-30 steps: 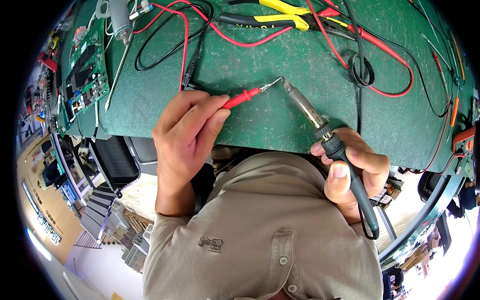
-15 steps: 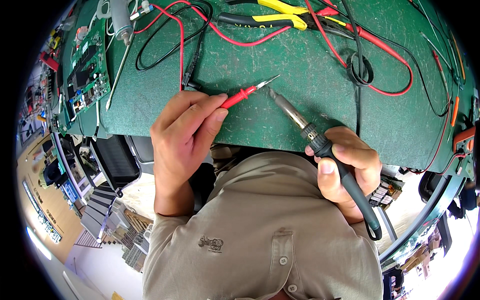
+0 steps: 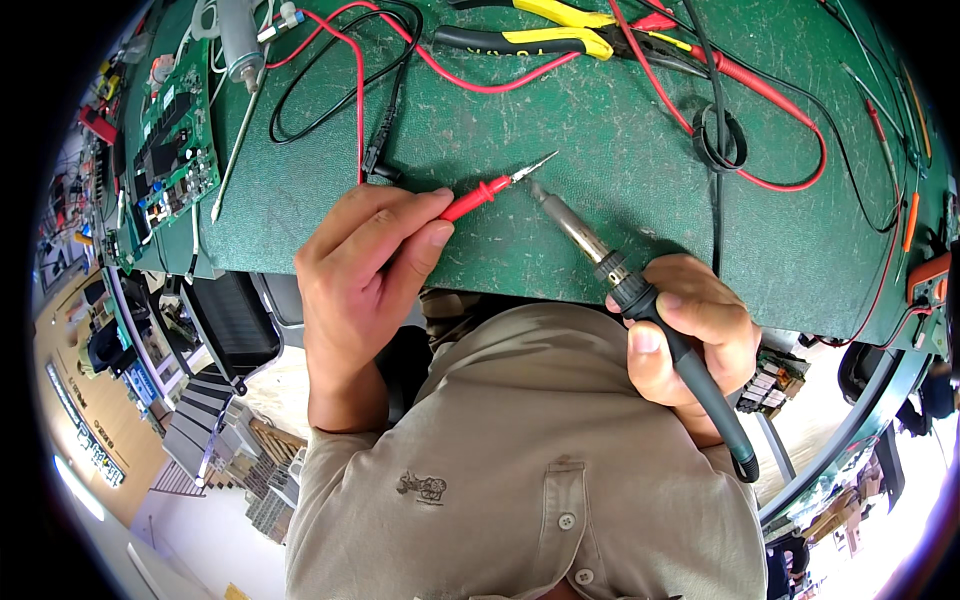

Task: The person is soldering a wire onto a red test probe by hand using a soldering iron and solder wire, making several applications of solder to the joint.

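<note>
My left hand [image 3: 365, 255] pinches a red test probe [image 3: 478, 198] between thumb and fingers, its bare metal tip angled up to the right above the table. In my right hand [image 3: 695, 330] is a soldering iron [image 3: 625, 285] with a dark grip, gripped pen-like and pointing up to the left. The iron's tip is just below and right of the probe's metal part, close to it; whether they touch I cannot tell. A red lead runs up from behind my left hand, beside a black plug [image 3: 380, 168].
On the green work mat [image 3: 520, 110] lie yellow-and-black pliers [image 3: 560, 40] at the far edge, a second red probe [image 3: 765, 88] with its cable, and a black ring-shaped strap [image 3: 720, 140]. A green circuit board [image 3: 180, 145] is at left, an orange meter [image 3: 930, 280] at right.
The soldering iron has shifted slightly left and down along with my right hand. My left hand and the probe have moved very slightly left.
</note>
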A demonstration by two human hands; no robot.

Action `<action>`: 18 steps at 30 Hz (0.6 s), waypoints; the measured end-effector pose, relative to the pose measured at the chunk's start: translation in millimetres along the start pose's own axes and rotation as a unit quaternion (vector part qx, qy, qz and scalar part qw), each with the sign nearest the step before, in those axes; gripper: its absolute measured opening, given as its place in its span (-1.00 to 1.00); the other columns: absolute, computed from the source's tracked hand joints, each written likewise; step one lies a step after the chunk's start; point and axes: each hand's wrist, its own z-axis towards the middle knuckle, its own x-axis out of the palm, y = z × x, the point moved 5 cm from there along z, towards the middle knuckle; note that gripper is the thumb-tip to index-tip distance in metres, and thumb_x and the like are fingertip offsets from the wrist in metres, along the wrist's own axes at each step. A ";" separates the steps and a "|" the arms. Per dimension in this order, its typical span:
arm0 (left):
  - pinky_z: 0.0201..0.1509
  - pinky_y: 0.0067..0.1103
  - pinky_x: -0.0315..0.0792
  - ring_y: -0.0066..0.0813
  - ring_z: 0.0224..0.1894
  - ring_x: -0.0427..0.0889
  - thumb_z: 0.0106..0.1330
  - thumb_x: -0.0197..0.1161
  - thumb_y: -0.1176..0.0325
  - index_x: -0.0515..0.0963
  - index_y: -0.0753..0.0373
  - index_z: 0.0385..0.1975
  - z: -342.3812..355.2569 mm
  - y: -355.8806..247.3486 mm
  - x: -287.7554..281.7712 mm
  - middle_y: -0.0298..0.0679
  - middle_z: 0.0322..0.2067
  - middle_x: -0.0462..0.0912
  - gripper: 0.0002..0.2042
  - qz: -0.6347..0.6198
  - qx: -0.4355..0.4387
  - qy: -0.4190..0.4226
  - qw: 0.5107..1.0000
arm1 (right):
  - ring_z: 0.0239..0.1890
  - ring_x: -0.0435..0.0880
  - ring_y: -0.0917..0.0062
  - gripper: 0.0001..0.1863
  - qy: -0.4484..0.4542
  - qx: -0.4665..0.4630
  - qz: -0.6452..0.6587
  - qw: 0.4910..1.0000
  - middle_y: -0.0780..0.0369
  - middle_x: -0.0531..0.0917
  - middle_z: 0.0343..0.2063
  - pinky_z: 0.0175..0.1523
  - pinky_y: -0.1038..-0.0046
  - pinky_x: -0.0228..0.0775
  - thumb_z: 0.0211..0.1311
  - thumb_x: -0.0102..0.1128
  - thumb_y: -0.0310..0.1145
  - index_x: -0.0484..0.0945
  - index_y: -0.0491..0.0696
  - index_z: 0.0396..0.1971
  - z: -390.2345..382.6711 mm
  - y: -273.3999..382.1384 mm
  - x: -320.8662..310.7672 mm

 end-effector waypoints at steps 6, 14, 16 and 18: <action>-0.36 -0.56 0.49 -0.38 -0.39 0.66 0.18 0.45 0.53 0.72 0.35 -0.23 0.1 2.1 -1.0 -0.19 -0.37 0.69 -0.83 -0.012 -0.021 0.006 1.000 | -0.58 0.70 0.29 -0.71 -0.002 0.007 -0.006 1.000 0.14 0.63 -0.62 -0.39 0.27 0.61 0.03 0.47 -0.50 0.52 -0.17 -0.30 0.9 1.0 2.3; -0.36 -0.55 0.48 -0.37 -0.41 0.64 0.17 0.46 0.53 0.73 0.35 -0.24 -0.1 2.8 -0.8 -0.19 -0.38 0.69 -0.84 -0.014 -0.015 0.008 1.000 | -0.57 0.70 0.31 -0.72 0.009 0.020 -0.021 1.000 0.16 0.64 -0.62 -0.39 0.30 0.61 0.01 0.49 -0.49 0.54 -0.17 -0.33 5.3 2.3 5.0; -0.37 -0.55 0.48 -0.37 -0.41 0.64 0.17 0.46 0.53 0.73 0.35 -0.25 0.1 2.5 -0.9 -0.19 -0.39 0.68 -0.83 -0.014 -0.012 0.009 1.000 | -0.57 0.70 0.32 -0.72 0.005 0.022 -0.020 1.000 0.16 0.64 -0.62 -0.39 0.31 0.61 0.02 0.48 -0.49 0.54 -0.17 -0.33 5.3 2.3 5.1; -0.38 -0.55 0.48 -0.37 -0.41 0.64 0.16 0.47 0.53 0.73 0.34 -0.25 0.4 1.6 -1.1 -0.20 -0.39 0.68 -0.83 -0.014 -0.010 0.010 1.000 | -0.57 0.70 0.31 -0.73 0.004 0.022 -0.021 1.000 0.16 0.63 -0.62 -0.39 0.31 0.61 0.02 0.48 -0.49 0.54 -0.17 -0.33 4.7 2.0 4.9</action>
